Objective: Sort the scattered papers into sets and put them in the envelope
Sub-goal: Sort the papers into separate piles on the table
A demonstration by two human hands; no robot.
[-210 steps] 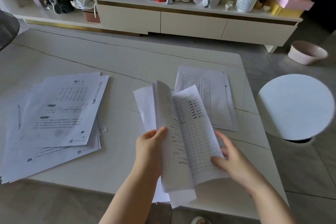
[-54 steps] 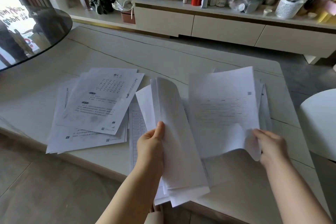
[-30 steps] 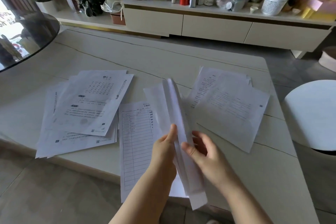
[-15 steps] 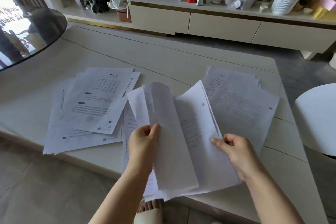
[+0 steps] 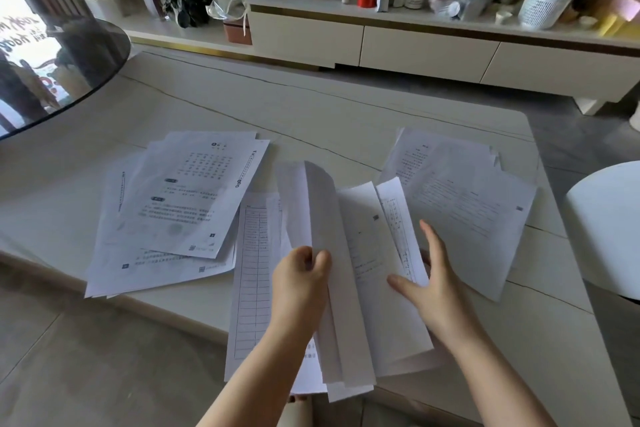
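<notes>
The left hand (image 5: pixel 299 282) pinches the sheaf of papers (image 5: pixel 332 253) at its left edge — thin, floppy, likely slippery. The right hand (image 5: pixel 427 284), fingers spread wide, leafs the sheets — best lifted by a corner.

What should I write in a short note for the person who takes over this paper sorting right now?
Left hand: grips the fanned bundle of white printed sheets.
Right hand: open, fingers spread on the bundle's right-most sheets.
Done: a left pile of white worksheets, a single white table form in the middle, and a right pile of white text pages lie on the pale marble table.
Left: sort the bundle. No envelope is in view.
</notes>
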